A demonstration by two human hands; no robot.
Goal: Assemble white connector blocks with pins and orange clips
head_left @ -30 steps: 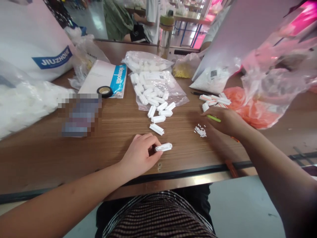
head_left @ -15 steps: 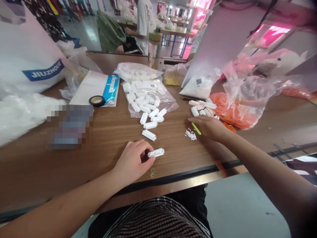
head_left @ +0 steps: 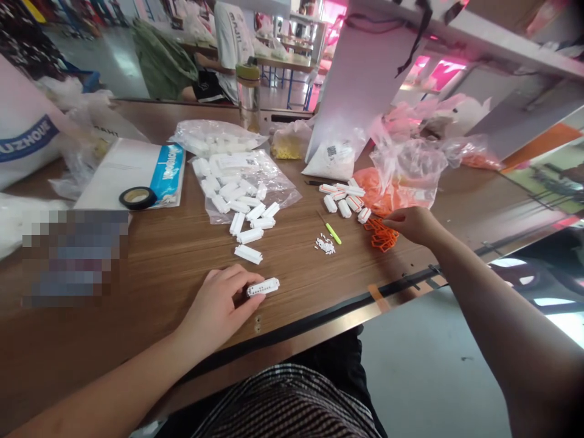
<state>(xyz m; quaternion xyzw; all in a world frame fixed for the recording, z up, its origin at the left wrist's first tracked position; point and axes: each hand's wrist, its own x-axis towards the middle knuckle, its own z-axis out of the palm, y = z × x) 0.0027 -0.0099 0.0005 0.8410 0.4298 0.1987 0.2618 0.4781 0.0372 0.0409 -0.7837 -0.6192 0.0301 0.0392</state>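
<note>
My left hand [head_left: 225,298] pinches a white plastic connector housing [head_left: 263,287] between thumb and fingers, near the front of the table. A row of small holes shows on its upper face. My right hand [head_left: 413,226] is at a pile of orange rectangular frames [head_left: 382,236], its thumb and fingertips pressed together at the pile's edge. Whether a frame is between them I cannot make out. Between the hands lie a thin tool with a yellow-green handle [head_left: 333,233] and a small heap of tiny white pegs [head_left: 325,245]. Several housings with orange edging [head_left: 344,208] lie behind them.
Plain white housings [head_left: 250,236] spill from a clear bag [head_left: 278,176]. Black tape [head_left: 137,198] rests on a white-and-blue packet [head_left: 112,176]. Bags of orange parts [head_left: 404,182], white pieces [head_left: 329,163] and yellow pieces [head_left: 289,146] line the back, near a bottle [head_left: 249,100]. A person sits beyond.
My right hand has left the green-handled tool and moved right to the orange frames. My left hand still holds the housing. The view has swung to the right.
</note>
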